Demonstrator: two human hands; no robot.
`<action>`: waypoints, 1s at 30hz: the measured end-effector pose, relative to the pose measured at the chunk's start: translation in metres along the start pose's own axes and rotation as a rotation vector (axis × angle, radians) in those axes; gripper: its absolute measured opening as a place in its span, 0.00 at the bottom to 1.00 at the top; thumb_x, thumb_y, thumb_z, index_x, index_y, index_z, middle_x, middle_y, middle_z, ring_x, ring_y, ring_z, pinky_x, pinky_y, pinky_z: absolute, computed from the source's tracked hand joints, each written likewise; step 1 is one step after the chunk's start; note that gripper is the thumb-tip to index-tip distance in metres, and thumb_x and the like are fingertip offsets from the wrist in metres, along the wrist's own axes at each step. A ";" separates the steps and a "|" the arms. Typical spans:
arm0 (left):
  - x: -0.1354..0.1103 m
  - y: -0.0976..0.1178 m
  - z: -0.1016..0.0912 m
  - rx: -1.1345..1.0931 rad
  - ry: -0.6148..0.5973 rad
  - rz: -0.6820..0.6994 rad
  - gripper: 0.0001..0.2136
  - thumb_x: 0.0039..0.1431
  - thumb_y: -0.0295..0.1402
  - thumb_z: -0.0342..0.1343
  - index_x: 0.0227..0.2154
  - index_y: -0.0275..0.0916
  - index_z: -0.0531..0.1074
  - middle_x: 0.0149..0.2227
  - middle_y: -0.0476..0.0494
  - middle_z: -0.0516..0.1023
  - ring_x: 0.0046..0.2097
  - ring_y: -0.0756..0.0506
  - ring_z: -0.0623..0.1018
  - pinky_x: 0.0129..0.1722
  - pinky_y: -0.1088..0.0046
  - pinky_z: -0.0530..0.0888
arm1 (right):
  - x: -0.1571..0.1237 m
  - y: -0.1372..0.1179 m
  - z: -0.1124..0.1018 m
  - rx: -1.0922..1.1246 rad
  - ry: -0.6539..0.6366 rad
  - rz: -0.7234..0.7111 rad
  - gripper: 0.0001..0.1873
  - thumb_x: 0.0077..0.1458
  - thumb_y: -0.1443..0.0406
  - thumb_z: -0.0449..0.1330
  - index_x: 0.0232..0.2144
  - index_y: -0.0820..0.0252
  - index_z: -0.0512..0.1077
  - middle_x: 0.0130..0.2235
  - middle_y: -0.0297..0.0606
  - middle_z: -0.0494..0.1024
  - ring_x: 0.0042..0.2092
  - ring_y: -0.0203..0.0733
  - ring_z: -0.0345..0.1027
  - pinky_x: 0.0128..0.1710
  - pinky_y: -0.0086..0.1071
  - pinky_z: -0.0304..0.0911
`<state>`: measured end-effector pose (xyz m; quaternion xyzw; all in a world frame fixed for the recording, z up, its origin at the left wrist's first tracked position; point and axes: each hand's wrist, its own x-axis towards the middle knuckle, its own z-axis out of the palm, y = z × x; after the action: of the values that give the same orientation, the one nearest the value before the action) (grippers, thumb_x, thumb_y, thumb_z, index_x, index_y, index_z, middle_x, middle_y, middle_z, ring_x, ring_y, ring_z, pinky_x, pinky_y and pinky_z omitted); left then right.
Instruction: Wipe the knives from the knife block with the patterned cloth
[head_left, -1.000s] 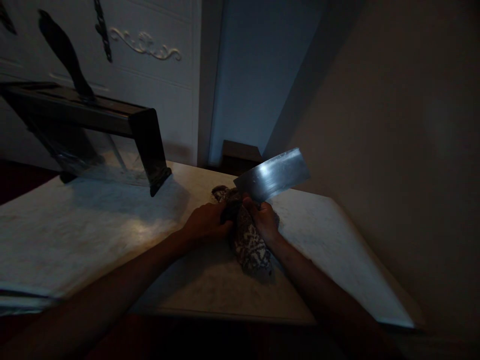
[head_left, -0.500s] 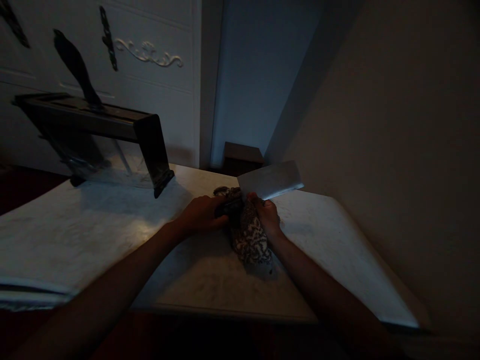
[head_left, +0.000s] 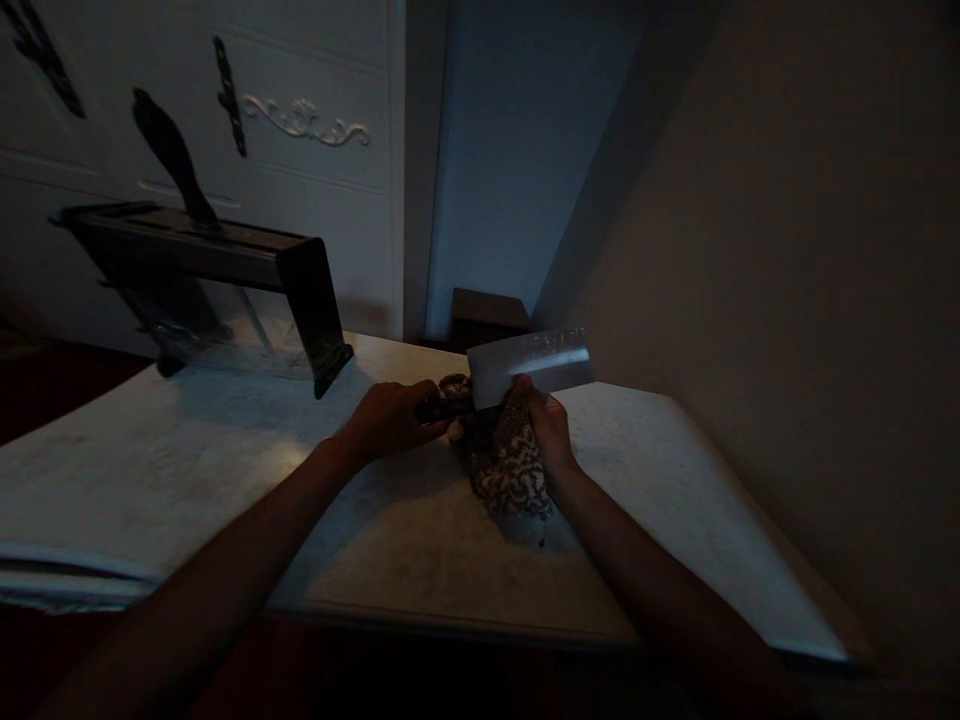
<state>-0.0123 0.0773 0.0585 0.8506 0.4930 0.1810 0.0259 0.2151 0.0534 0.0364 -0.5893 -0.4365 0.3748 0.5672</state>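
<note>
A cleaver (head_left: 529,362) with a broad, shiny blade points to the right above the table. My left hand (head_left: 394,418) is closed round its dark handle. My right hand (head_left: 550,430) grips a patterned brown-and-white cloth (head_left: 510,470), with the thumb up against the lower part of the blade. The cloth is bunched, and its lower end hangs down to the tabletop. Some of it also shows behind the cleaver's handle. Dim light hides the folds between the two hands.
The pale-topped table (head_left: 360,540) stretches across in front of me. On its left stands a dark-framed slicer-like device (head_left: 202,250) with a raised handle and clear panel. Behind are a white cabinet door (head_left: 322,210) and a brown box (head_left: 489,308); a wall (head_left: 787,250) rises at right.
The cleaver's blade has tilted and catches the light differently. My left hand has shifted slightly left along with the handle, and my right hand slightly right. The whole view has moved a little.
</note>
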 end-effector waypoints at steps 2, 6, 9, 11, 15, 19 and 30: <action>0.000 -0.003 0.000 -0.013 0.018 0.010 0.15 0.56 0.47 0.54 0.36 0.41 0.74 0.27 0.45 0.79 0.31 0.44 0.79 0.29 0.74 0.66 | 0.002 -0.001 -0.001 0.050 0.022 0.029 0.32 0.39 0.36 0.61 0.27 0.59 0.73 0.24 0.34 0.75 0.28 0.40 0.69 0.30 0.32 0.62; 0.000 -0.008 -0.003 -0.038 0.043 0.054 0.12 0.55 0.43 0.54 0.34 0.39 0.74 0.27 0.45 0.79 0.30 0.44 0.79 0.30 0.74 0.66 | 0.006 -0.007 -0.007 0.164 0.063 0.060 0.31 0.38 0.39 0.65 0.29 0.60 0.72 0.26 0.33 0.75 0.28 0.40 0.69 0.31 0.33 0.63; 0.001 -0.009 -0.004 -0.060 0.042 0.053 0.13 0.55 0.43 0.54 0.33 0.39 0.74 0.27 0.44 0.79 0.30 0.44 0.79 0.29 0.74 0.66 | 0.012 -0.013 -0.014 0.210 0.102 0.039 0.30 0.37 0.40 0.67 0.29 0.61 0.72 0.26 0.33 0.75 0.29 0.39 0.69 0.31 0.32 0.63; 0.001 -0.008 -0.004 -0.081 0.033 0.051 0.13 0.55 0.43 0.54 0.33 0.39 0.74 0.27 0.44 0.79 0.30 0.45 0.78 0.29 0.74 0.66 | 0.016 -0.016 -0.019 0.204 0.142 0.023 0.31 0.36 0.40 0.67 0.29 0.61 0.73 0.27 0.33 0.75 0.30 0.39 0.69 0.32 0.32 0.64; 0.001 -0.006 -0.001 -0.088 0.027 0.071 0.13 0.56 0.44 0.53 0.33 0.38 0.74 0.27 0.44 0.79 0.29 0.46 0.78 0.29 0.74 0.66 | 0.024 -0.016 -0.029 0.167 0.195 0.025 0.34 0.36 0.38 0.65 0.28 0.62 0.73 0.26 0.34 0.75 0.30 0.40 0.69 0.32 0.33 0.64; 0.002 -0.006 0.001 -0.082 0.040 0.082 0.15 0.57 0.45 0.52 0.33 0.38 0.75 0.27 0.44 0.79 0.29 0.45 0.78 0.29 0.74 0.65 | 0.032 -0.013 -0.036 0.141 0.250 0.011 0.34 0.37 0.37 0.64 0.29 0.63 0.74 0.26 0.35 0.76 0.30 0.40 0.69 0.31 0.33 0.64; 0.002 -0.012 0.008 -0.105 0.099 0.082 0.14 0.55 0.45 0.55 0.32 0.39 0.75 0.25 0.45 0.78 0.28 0.46 0.77 0.27 0.75 0.63 | 0.048 -0.008 -0.049 -0.009 0.403 -0.071 0.35 0.37 0.36 0.61 0.26 0.64 0.74 0.27 0.38 0.76 0.32 0.41 0.68 0.32 0.32 0.61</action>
<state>-0.0184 0.0868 0.0487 0.8576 0.4481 0.2493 0.0386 0.2761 0.0815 0.0506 -0.6392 -0.3364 0.2272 0.6532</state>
